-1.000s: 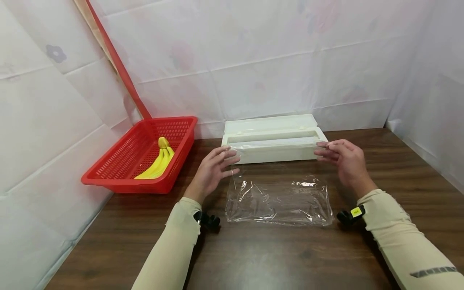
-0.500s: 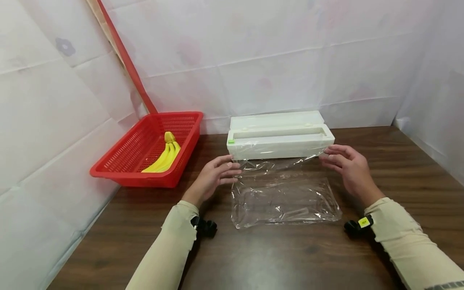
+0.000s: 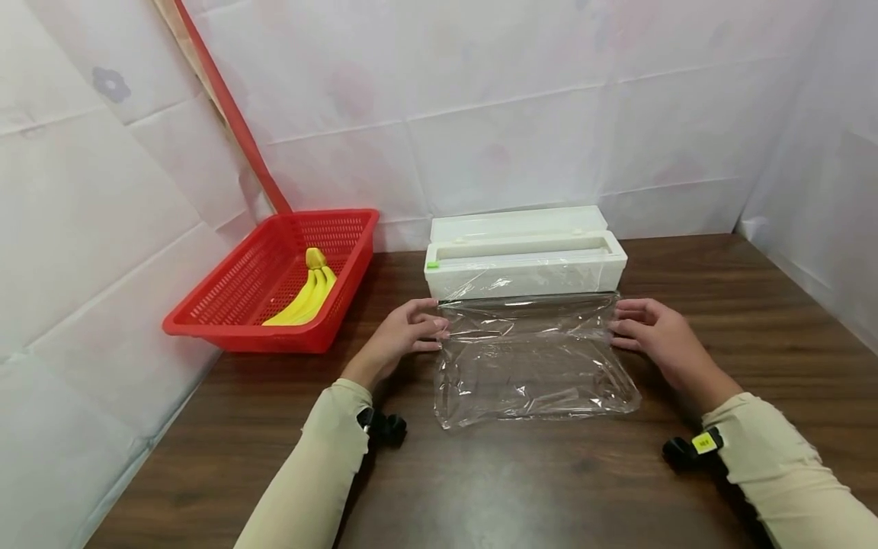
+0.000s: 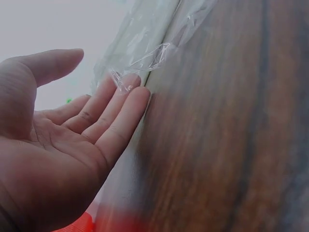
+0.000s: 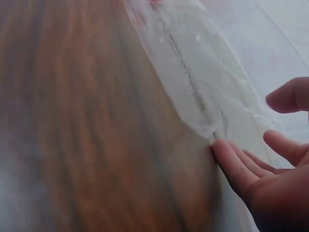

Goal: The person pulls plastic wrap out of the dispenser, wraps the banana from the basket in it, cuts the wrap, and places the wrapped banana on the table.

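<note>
Lowered since a second ago: both hands, from the front edge of the dispenser box (image 3: 524,267) down to the worktop (image 3: 521,488), with more cling film (image 3: 531,366) drawn out and the sheet now reaching nearer the body

Left hand (image 3: 401,335) at the film's left edge, fingers straight and relaxed, grip released; fingertips (image 4: 128,87) touching a crinkled corner of film in the wrist view, nothing pinched. Right hand (image 3: 652,339) at the right edge, likewise released, fingers (image 5: 231,159) extended against the film's border where it meets the wood

Judged about midway: a good length pulled and laid flat, yet apparently uncut, running unbroken up the box front into the slot. Left to do, by the look of it: severing the sheet, then fetching the bananas (image 3: 305,297), lying untouched in the red basket (image 3: 226,328) well to the left

Film thin, glossy, wrinkled, catching highlights, near edge slightly curled. Box long, rectangular, cream plastic, lid open, small green tab at the left end. Basket rigid perforated plastic. Worktop dark wood grain, smooth
</note>
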A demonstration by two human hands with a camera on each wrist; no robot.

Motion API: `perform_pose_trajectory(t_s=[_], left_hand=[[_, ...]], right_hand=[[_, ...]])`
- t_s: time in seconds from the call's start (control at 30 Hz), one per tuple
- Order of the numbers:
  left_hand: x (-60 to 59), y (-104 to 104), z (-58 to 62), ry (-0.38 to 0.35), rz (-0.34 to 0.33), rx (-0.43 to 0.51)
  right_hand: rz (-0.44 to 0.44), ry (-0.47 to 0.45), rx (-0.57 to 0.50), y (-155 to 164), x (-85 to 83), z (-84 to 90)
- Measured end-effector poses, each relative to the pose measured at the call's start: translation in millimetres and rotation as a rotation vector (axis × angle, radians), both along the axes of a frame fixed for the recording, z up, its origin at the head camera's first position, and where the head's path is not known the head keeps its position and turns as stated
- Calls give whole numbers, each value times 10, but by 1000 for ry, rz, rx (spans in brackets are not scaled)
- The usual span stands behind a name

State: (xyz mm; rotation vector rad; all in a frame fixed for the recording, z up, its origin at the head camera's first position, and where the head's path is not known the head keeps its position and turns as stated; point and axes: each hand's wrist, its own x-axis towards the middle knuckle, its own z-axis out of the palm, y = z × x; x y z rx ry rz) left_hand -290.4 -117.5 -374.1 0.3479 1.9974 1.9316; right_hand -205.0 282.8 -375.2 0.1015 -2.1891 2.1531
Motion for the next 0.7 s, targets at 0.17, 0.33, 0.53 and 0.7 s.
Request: perform_pose_trajectory(t_s=[0.17,0.33,0.53,0.7], left_hand=[[15,7,-36,-27,-4,-8],[54,9,-21,-40,-12,-20],[172,-67,-9,-35,-11,-43],[295,-93,32,-22,-10,-77]], right_hand=[[61,-36,107,7,58,-19],[119,-73,282,13,129,-6],[134,-78,442,-8,151,37],[165,-66,533,-36,170,55]])
